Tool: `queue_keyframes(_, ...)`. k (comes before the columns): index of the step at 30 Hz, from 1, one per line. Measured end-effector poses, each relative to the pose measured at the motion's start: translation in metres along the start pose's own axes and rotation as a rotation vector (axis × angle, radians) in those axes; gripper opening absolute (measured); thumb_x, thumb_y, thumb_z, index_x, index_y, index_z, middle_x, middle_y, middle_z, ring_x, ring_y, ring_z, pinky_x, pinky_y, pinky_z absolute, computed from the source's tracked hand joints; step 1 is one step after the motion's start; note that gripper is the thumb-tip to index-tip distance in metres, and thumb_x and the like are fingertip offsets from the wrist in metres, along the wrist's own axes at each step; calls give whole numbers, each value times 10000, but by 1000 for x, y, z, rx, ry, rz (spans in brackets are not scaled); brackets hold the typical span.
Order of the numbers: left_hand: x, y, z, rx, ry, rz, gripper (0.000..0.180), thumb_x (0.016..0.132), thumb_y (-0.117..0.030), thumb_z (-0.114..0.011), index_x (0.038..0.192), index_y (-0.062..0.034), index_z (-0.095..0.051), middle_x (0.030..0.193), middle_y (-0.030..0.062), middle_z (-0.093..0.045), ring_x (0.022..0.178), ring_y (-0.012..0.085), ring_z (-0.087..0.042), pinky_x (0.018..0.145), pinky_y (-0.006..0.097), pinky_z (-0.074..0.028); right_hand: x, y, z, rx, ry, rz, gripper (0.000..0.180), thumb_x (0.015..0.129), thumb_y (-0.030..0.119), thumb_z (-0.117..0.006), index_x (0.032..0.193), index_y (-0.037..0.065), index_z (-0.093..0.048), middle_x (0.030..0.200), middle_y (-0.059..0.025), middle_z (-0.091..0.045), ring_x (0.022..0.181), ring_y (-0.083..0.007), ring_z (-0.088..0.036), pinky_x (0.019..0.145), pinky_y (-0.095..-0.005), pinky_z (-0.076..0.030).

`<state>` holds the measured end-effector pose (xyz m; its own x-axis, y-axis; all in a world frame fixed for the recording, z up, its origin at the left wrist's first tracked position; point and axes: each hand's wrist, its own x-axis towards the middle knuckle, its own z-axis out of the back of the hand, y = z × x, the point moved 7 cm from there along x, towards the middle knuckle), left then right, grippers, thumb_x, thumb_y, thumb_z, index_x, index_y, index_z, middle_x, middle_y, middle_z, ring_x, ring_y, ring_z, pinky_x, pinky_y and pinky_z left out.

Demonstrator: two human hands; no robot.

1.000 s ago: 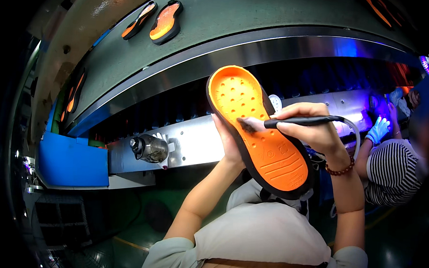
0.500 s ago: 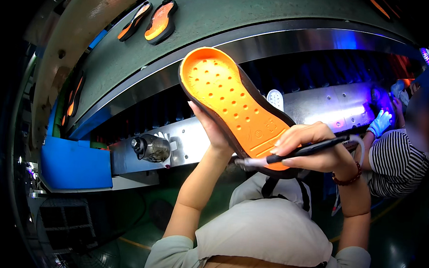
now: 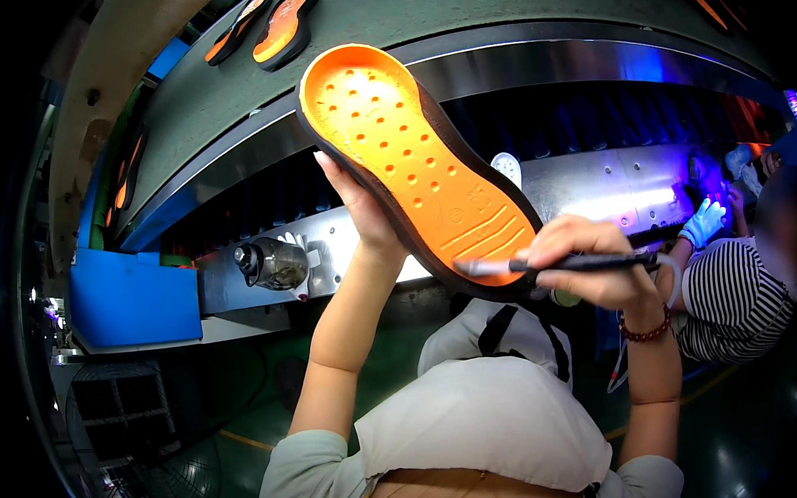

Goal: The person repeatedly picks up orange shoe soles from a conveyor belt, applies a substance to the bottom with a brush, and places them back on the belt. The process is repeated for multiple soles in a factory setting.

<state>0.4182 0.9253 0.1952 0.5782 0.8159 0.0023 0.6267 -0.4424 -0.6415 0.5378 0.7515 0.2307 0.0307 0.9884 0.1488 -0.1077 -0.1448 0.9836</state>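
My left hand [image 3: 369, 213] supports a shoe sole [image 3: 404, 150] from its left side and underneath, thumb along the rim. The sole is tilted, with a bright orange, dimpled inner face, a dark outer edge and raised bars at its near end. In my right hand [image 3: 600, 269] is a slim brush [image 3: 619, 261] with a black handle, gripped between thumb and fingers. Its pale tip touches the orange face at the near end, below the bars. A whitish tube [image 3: 675, 280] runs from the handle's back end. Some of my left fingers are hidden behind the sole.
Beyond a metal edge, a green conveyor belt [image 3: 447, 13] carries several orange-and-black soles [image 3: 284, 27]. On the metal ledge stand a dark bottle [image 3: 273, 265] and a round white dial [image 3: 506, 169]. A blue box [image 3: 134, 298] is at left. A co-worker's gloved hand [image 3: 706, 222] is at right.
The sole has moved up and left with my left hand. The brush tip has gone from beside the sole's near edge onto its orange face.
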Motion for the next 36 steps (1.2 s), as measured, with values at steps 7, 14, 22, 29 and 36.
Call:
queue_keyframes(7,1,-4,-3,47,-72,9,690,836,-624,-219,1289,-112,-311,1289,72,-393,1144,243,-424,964,382,-339,-18,-22,20,117,-156,-164,198,652,-35,-669,844,8,-647,887,-95,-607,856,-180,-562,769,-270,-448)
queue_keyframes(14,9,-7,-11,-5,101,70,676,832,-618,-265,1267,-106,-347,1252,57,-439,1105,198,-467,929,343,-388,-20,-14,9,335,35,19,183,620,-19,-678,799,11,-652,834,-107,-648,964,-196,-514,860,-321,-403)
queue_keyframes(22,-22,4,-45,-265,298,179,871,764,-711,-257,1324,-44,-264,1347,123,-311,1187,270,-373,1005,386,-273,-9,-30,-1,853,-333,-138,152,743,-46,-560,893,-27,-567,930,-186,-598,903,-234,-588,839,-331,-457)
queue_keyframes(29,-51,28,-15,-249,76,130,545,845,-434,-408,1208,-28,-393,1153,149,-509,985,252,-547,847,371,-450,0,5,-17,59,-306,53,160,677,-55,-639,829,-15,-610,897,-134,-625,861,-217,-593,796,-296,-456)
queue_keyframes(36,-44,19,-10,-326,-5,103,456,833,-368,-420,1133,-25,-446,1114,143,-533,951,259,-561,836,363,-456,0,13,-30,284,-282,40,191,652,-56,-650,835,-12,-617,887,-149,-617,842,-202,-594,766,-279,-459)
